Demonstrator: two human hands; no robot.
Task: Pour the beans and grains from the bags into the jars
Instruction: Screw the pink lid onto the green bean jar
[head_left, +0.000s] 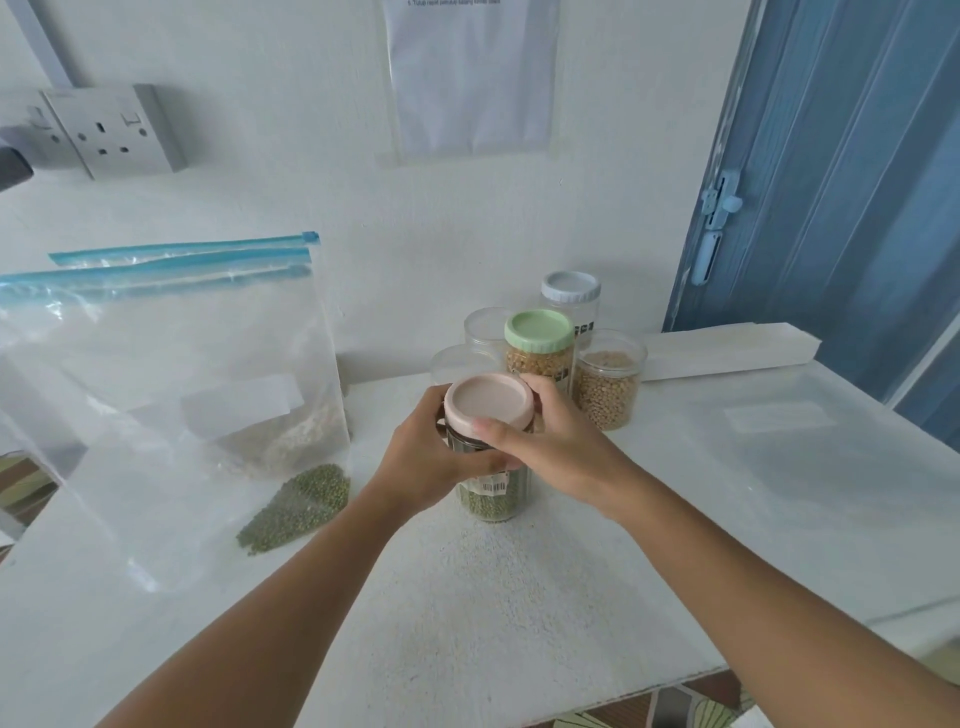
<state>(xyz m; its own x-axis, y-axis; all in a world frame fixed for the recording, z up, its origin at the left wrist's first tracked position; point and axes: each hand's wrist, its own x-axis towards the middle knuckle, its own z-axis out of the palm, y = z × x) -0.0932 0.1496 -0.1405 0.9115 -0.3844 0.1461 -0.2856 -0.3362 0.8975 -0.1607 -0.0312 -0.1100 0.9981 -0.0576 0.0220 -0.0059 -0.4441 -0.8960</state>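
Your left hand (431, 457) is curled round the body of the jar (493, 488), which stands upright near the middle of the desk (519, 597) with green beans in its lower part. Your right hand (550, 447) grips the pink lid (488, 402) from the right, thumb on the near rim and fingers wrapped over the far rim. The lid sits level on the jar's mouth, and the jar's long axis runs straight up through it, so any turn of the lid goes about that vertical line, with the left hand steadying the body below. I cannot tell whether the lid is tight or loose.

Toward the back edge stand 2 filled jars: 1 with a green lid (540, 330), and 1 open jar of pale grains (608, 384) just right of it. On the left side lies a bag (156, 415) holding grain, and a second bag holding green beans (296, 506) lies near your left forearm.
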